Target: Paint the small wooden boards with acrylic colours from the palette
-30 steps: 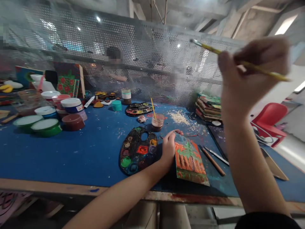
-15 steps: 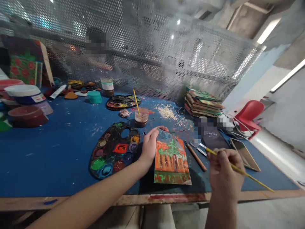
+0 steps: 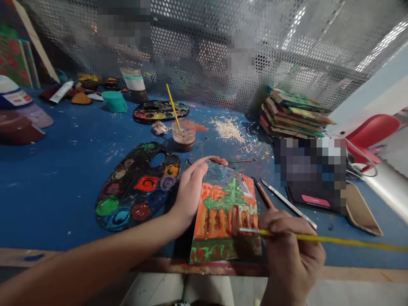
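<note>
My left hand (image 3: 191, 187) grips the upper left edge of a small painted panel (image 3: 219, 212), thumb in front and fingers behind its top. The panel shows a green tree, orange ground with brown upright strokes, and a dark green band below. In my right hand (image 3: 291, 246) is a yellow-handled paintbrush (image 3: 338, 240), pinched near its ferrule. Its tip lies over the lower middle of the picture, by the brown strokes; whether it touches the paint I cannot tell. Left of the panel lies a black palette (image 3: 127, 187) with wells of wet paint.
A jar of murky water (image 3: 184, 136) holds another yellow brush. Beyond are a second palette (image 3: 159, 111), pale shavings (image 3: 231, 128) and stacked painted boards (image 3: 293, 114). A brown-handled tool (image 3: 263, 193), a craft knife (image 3: 287, 202) and a phone (image 3: 312, 199) lie on the right.
My right hand has moved left with the paintbrush, bringing its tip from beside the panel to over it. The left hand keeps its grip. The view has tilted down and closer.
</note>
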Motion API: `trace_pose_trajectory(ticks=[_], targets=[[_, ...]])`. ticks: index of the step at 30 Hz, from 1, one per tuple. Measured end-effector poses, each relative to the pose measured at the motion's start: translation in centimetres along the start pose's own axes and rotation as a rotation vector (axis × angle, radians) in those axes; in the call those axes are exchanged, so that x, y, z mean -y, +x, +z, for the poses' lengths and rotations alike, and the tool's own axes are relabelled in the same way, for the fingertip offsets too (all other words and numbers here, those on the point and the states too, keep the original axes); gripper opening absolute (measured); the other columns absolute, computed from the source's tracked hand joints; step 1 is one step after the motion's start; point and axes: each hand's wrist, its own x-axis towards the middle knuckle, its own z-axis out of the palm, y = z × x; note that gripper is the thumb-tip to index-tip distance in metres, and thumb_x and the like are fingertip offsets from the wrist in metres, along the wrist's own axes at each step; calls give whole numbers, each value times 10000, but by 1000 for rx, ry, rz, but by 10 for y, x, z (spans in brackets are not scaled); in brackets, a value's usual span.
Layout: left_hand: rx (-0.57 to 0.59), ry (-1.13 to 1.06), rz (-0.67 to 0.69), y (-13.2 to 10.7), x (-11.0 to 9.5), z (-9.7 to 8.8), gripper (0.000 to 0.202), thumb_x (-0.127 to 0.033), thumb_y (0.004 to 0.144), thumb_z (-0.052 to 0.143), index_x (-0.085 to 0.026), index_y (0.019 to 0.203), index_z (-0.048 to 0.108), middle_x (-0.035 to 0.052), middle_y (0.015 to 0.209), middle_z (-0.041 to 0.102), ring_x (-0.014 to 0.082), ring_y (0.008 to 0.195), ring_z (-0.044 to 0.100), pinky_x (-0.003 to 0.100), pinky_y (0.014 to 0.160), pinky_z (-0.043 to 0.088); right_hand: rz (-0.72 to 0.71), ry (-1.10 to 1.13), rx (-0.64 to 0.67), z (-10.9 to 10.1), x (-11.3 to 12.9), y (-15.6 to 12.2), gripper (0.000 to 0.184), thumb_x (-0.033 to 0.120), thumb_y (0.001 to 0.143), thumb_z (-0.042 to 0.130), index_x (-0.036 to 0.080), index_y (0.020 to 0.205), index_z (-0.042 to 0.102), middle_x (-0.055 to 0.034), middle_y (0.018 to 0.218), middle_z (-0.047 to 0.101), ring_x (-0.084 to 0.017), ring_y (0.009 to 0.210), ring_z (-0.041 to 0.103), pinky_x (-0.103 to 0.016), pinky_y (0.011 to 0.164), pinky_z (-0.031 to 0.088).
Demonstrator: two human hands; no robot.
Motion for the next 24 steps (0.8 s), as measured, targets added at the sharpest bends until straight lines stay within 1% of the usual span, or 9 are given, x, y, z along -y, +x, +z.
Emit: trace_pose_trajectory(ticks=[2, 5, 6, 9, 13, 17, 24], targets=[[15, 10, 3, -1, 0, 1, 238, -244, 872, 471, -148, 902, 686, 67, 970, 725, 198, 974, 651, 295, 937, 472, -47, 14, -5, 5, 1, 0, 171, 100, 885, 524, 161, 777, 642, 22, 615, 545, -115, 580, 560, -285, 559, 470], [22, 46, 33, -3, -2, 3, 256, -245, 883, 453, -154, 917, 690, 69, 984, 724, 204, 983, 650, 302, 938, 473, -70, -53, -59, 9, 2, -1, 161, 70, 856, 544, 162, 770, 644, 16, 615, 554, -131, 615, 580, -297, 571, 482], [20, 53, 41, -3, -2, 3, 260, -242, 883, 449, -153, 909, 692, 71, 979, 724, 203, 976, 651, 301, 935, 474, -64, -62, -47, 9, 3, -2, 156, 70, 850, 548, 165, 773, 644, 16, 611, 557, -135, 615, 582, -299, 567, 485], [16, 43, 32, -3, -2, 3, 264, -223, 875, 443, -145, 881, 695, 74, 957, 726, 196, 947, 655, 294, 923, 481, -52, -87, 45, 6, 3, -4, 154, 57, 832, 553, 172, 802, 651, 11, 625, 582, -143, 622, 591, -304, 559, 489], [9, 31, 31, -3, -1, 3, 258, -212, 877, 447, -152, 888, 697, 62, 942, 730, 185, 941, 655, 278, 921, 482, -51, -86, 47, 3, 4, -5, 179, 31, 828, 540, 165, 835, 659, 4, 657, 590, -139, 646, 584, -306, 576, 489], [9, 43, 38, -2, -1, 3, 262, -213, 878, 447, -150, 886, 702, 62, 946, 731, 188, 948, 653, 282, 932, 475, -16, -94, 69, 5, 6, -5, 163, 37, 833, 549, 159, 819, 657, 2, 648, 583, -140, 669, 593, -290, 577, 485], [8, -7, -6, -3, 0, 2, 246, -240, 870, 465, -154, 921, 690, 69, 981, 730, 213, 963, 660, 326, 945, 473, -42, -165, 11, 8, 5, -5, 131, 121, 855, 562, 174, 769, 644, 4, 616, 568, -140, 585, 577, -309, 545, 483]])
